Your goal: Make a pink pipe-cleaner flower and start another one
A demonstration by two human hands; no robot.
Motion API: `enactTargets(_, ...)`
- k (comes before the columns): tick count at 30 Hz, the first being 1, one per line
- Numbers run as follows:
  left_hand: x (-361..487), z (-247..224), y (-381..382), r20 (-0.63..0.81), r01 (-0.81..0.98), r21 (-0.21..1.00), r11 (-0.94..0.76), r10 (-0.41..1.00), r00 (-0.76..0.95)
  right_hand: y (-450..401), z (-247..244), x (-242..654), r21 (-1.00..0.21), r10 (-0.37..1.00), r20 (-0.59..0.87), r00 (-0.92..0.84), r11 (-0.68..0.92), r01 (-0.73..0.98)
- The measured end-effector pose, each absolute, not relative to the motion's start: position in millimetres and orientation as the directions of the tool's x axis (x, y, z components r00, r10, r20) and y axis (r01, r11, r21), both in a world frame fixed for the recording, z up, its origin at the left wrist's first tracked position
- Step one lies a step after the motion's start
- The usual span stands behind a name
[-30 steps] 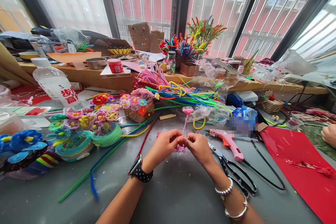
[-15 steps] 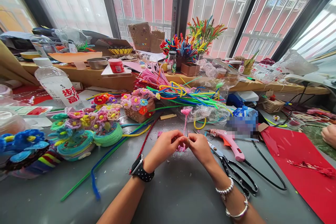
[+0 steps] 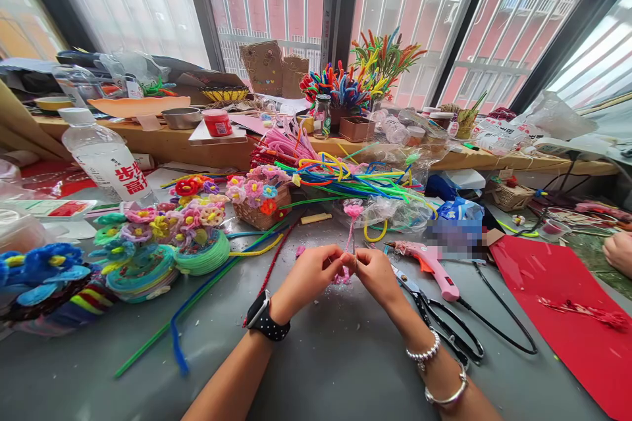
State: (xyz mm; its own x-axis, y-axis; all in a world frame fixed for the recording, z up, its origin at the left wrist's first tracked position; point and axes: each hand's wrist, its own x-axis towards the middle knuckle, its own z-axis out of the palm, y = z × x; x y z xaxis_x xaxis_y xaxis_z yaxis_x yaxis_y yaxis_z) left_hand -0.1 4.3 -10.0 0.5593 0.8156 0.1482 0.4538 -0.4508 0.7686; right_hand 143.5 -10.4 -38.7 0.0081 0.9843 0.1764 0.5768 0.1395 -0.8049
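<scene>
Toward the tabletop's (image 3: 320, 355) back edge, the left hand (image 3: 316, 270) pinches the pink stem (image 3: 350, 237), best held steady, though what the right hand (image 3: 378, 276) pinches is unclear.

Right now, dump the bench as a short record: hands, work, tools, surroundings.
left hand: fingertips pinched on pink stem
right hand: fingertips close beside the stem; what they hold is too small to tell
work: pink flower atop the stem, roughly upright
tools: pink glue gun, black-handled scissors, right of the hands
left side: flower arrangements, capped bottle
beyond hands: coloured pipe cleaners
right side: red sheet, another person's hand
</scene>
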Motion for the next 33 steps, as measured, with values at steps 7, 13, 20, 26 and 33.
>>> enactTargets(7, 0.1, -11.4, 4.5, 0.159, 0.443, 0.776, -0.448, 0.820, 0.549, -11.2, -36.7, 143.5, -0.798, 0.981, 0.192, 0.034, 0.135, 0.587)
enactTargets(13, 0.7, -11.9, 4.0, 0.150, 0.441, 0.779, -0.445, 0.816, 0.558, -11.5, -35.9, 144.5, -0.789, 0.982, 0.187, 0.031, 0.131, 0.600)
enactTargets(20, 0.2, -13.5, 4.5, 0.126, 0.413, 0.816, -0.404, 0.821, 0.556, -11.2, -36.1, 144.2, -0.805, 0.986, 0.167, 0.016, 0.126, 0.580)
enactTargets(26, 0.8, -11.1, 4.4, 0.111, 0.349, 0.862, -0.367, 0.810, 0.576, -11.0, -35.9, 143.7, -0.825, 0.989, 0.144, -0.029, 0.136, 0.548)
enactTargets(33, 1.3, -7.8, 1.8, 0.083, 0.322, 0.882, -0.344, 0.786, 0.612, -11.6, -35.9, 143.4, -0.781, 0.985, 0.174, 0.001, 0.138, 0.609)
